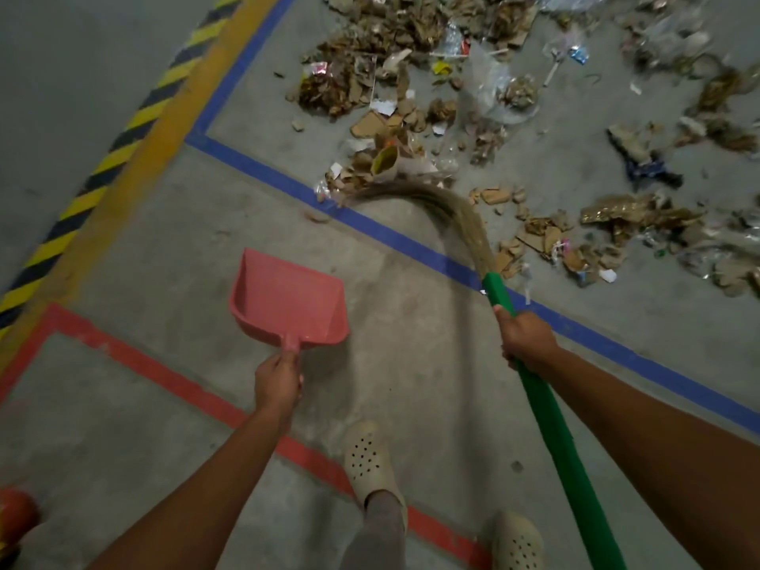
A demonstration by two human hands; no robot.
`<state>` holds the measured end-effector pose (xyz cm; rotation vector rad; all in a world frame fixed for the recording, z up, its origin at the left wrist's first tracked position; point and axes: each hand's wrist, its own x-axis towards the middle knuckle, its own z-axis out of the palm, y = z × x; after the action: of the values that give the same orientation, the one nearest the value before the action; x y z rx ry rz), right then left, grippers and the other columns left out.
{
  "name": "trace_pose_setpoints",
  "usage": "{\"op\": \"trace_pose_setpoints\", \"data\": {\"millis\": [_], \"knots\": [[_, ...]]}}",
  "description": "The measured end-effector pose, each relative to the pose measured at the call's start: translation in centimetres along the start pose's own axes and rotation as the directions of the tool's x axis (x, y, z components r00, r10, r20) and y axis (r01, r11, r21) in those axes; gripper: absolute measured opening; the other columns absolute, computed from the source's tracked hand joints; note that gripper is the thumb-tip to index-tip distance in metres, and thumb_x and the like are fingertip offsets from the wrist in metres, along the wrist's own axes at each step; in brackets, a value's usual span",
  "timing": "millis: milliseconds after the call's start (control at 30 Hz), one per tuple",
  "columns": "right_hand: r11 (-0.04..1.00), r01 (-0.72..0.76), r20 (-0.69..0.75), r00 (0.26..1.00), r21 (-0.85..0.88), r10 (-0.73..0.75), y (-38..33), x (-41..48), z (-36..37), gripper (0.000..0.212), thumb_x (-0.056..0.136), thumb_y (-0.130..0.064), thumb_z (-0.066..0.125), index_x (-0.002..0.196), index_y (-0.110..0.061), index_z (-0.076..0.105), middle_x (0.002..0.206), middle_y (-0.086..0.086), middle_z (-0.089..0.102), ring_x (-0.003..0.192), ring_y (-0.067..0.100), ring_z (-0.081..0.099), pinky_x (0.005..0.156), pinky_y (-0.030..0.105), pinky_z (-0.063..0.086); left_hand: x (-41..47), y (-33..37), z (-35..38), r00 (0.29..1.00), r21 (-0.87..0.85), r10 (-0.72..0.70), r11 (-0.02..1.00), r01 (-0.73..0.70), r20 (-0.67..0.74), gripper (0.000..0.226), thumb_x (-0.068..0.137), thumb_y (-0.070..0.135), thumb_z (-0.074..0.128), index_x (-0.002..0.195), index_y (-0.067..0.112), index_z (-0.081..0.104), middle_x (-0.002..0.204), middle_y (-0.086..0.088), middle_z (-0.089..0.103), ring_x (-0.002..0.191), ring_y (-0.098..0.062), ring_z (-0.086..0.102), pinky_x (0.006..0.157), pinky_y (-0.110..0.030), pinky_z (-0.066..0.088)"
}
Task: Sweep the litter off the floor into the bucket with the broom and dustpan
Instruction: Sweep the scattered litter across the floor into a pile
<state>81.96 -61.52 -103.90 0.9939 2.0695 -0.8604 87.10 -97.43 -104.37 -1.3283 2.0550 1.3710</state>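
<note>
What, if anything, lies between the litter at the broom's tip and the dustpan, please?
Nothing visible blocks the way: between the litter at the broom tip and the dustpan there is only bare floor, a painted blue line and one small scrap.

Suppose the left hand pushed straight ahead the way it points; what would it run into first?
The left hand grips the pink dustpan, so the pan leads. Ahead lies bare floor, then the blue line, then probably litter by the broom tip; height unclear.
</note>
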Motion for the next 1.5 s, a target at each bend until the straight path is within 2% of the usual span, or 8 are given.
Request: {"op": "trace_pose_setpoints", "data": {"millis": [200, 433, 600, 733, 967, 1200, 1400, 1500], "knots": [[0.976, -0.031, -0.11, 0.992, 0.216, 0.055, -1.2, -3.1, -2.6, 0.045, 0.104, -0.052, 0.042, 0.1, -0.009, 0.052, 0.082, 0.016, 0.065, 0.059, 0.025, 0.061, 0.048, 0.032, 0.049, -0.2, 4.3, 1.0, 0.999, -0.086, 0.001, 0.996, 0.003, 0.044, 0.046, 0.097, 0.05, 0.06, 0.068, 0.016, 0.049, 0.055, -0.004, 0.046, 0.043, -0.017, 0.038, 0.037, -0.022, 0.029], [0.996, 0.068, -0.202, 0.978, 0.059, -0.055, -1.8, -7.2, -1.2, 0.04, 0.101, -0.061, 0.037, 0.093, -0.024, 0.049, 0.084, 0.009, 0.067, 0.071, 0.025, 0.067, 0.07, 0.049, 0.062, 0.1, 7.3, -0.1, 0.999, -0.105, -0.006, 0.994, 0.012, 0.053, 0.042, 0.099, 0.041, 0.058, 0.069, 0.013, 0.052, 0.053, -0.005, 0.047, 0.041, -0.017, 0.038, 0.036, -0.022, 0.029], [0.979, 0.204, -0.09, 0.975, -0.027, -0.205, -5.2, -7.1, 1.3, 0.041, 0.098, -0.066, 0.038, 0.102, -0.027, 0.05, 0.082, 0.006, 0.067, 0.073, 0.027, 0.069, 0.071, 0.051, 0.061, 2.2, 8.2, -0.8, 1.0, -0.08, 0.001, 0.997, 0.001, 0.028, 0.047, 0.099, 0.044, 0.057, 0.066, 0.011, 0.052, 0.051, -0.007, 0.048, 0.042, -0.019, 0.04, 0.039, -0.022, 0.03], [0.93, 0.322, 0.045, 0.946, -0.177, -0.32, -8.4, -5.7, 4.9, 0.052, 0.099, -0.064, 0.038, 0.119, -0.019, 0.053, 0.091, 0.006, 0.067, 0.081, 0.027, 0.065, 0.071, 0.036, 0.051, 3.9, 7.9, -1.0, 1.0, -0.064, -0.017, 0.998, 0.016, -0.026, 0.042, 0.1, 0.038, 0.056, 0.069, 0.011, 0.051, 0.057, -0.01, 0.047, 0.042, -0.019, 0.039, 0.034, -0.017, 0.027], [0.817, 0.466, 0.305, 0.876, -0.338, -0.374, -11.9, -2.6, 9.8, 0.051, 0.1, -0.061, 0.04, 0.116, -0.014, 0.054, 0.095, 0.009, 0.062, 0.091, 0.031, 0.064, 0.068, 0.035, 0.041, 4.6, 6.5, -1.0, 0.987, -0.065, -0.11, 0.993, 0.102, -0.121, 0.042, 0.101, 0.038, 0.055, 0.069, 0.011, 0.051, 0.059, -0.01, 0.047, 0.043, -0.02, 0.039, 0.032, -0.02, 0.027], [0.872, 0.261, 0.3, 0.944, -0.415, -0.14, -14.3, 3.8, 7.3, 0.046, 0.102, -0.052, 0.043, 0.1, -0.008, 0.055, 0.079, 0.009, 0.064, 0.061, 0.023, 0.066, 0.05, 0.032, 0.052, 4.9, 6.3, 1.7, 0.974, -0.073, -0.165, 0.985, 0.155, -0.158, 0.043, 0.099, 0.043, 0.056, 0.071, 0.009, 0.052, 0.061, -0.012, 0.05, 0.047, -0.02, 0.044, 0.045, -0.027, 0.032], [0.985, 0.117, 0.104, 0.989, -0.126, -0.104, -14.3, 9.2, 0.9, 0.061, 0.104, -0.053, 0.037, 0.098, 0.002, 0.062, 0.09, 0.02, 0.07, 0.074, 0.036, 0.072, 0.067, 0.046, 0.062, 4.2, 9.6, 7.2, 0.985, -0.079, -0.145, 0.987, 0.137, -0.097, 0.044, 0.099, 0.044, 0.056, 0.07, 0.012, 0.049, 0.058, -0.01, 0.048, 0.045, -0.019, 0.041, 0.041, -0.025, 0.029], [0.994, 0.077, 0.035, 0.997, -0.072, -0.075, -14.3, 10.8, -3.2, 0.062, 0.104, -0.053, 0.037, 0.097, 0.002, 0.064, 0.089, 0.021, 0.07, 0.068, 0.033, 0.07, 0.059, 0.038, 0.058, 3.6, 12.1, 9.9, 0.991, -0.083, -0.122, 0.99, 0.117, -0.058, 0.042, 0.1, 0.038, 0.054, 0.067, 0.012, 0.049, 0.057, -0.009, 0.046, 0.041, -0.019, 0.037, 0.038, -0.023, 0.027]]}}
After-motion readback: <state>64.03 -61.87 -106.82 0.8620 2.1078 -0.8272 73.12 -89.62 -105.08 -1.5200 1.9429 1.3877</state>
